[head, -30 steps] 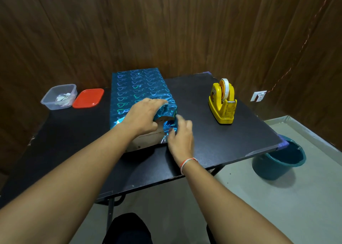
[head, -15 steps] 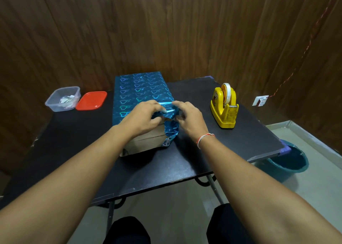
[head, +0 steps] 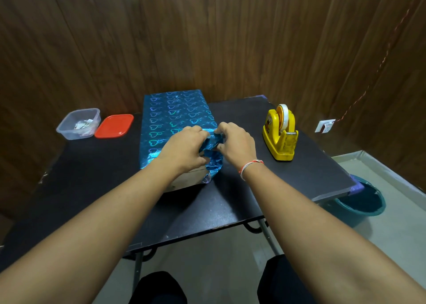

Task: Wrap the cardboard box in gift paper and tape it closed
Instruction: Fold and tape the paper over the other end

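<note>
My left hand (head: 184, 149) and right hand (head: 237, 142) meet at the near end of the cardboard box (head: 184, 181), which lies lengthwise mid-table, running from the far edge toward me. Blue heart-print gift paper (head: 173, 117) covers its top; bare brown cardboard shows on the near end face, below my left wrist. Left fingers are curled down over the near top edge, pressing crumpled paper there. Right fingers are bent and pinched on a folded flap of the same paper at the box's near right corner, thumb toward the left hand. The two hands are nearly touching, paper bunched between them. A loose bit of paper hangs down the right side of the near end, reaching the black table (head: 230, 211). Red-and-white thread band on my right wrist (head: 250, 166).

Yellow tape dispenser (head: 280, 135) stands near the right edge, well apart from the box, roll upright. Clear plastic tub (head: 79, 124) with scraps inside sits at the far left corner, red lid (head: 114, 126) just beside it. Teal bucket (head: 362, 205) on the floor past the right edge.
</note>
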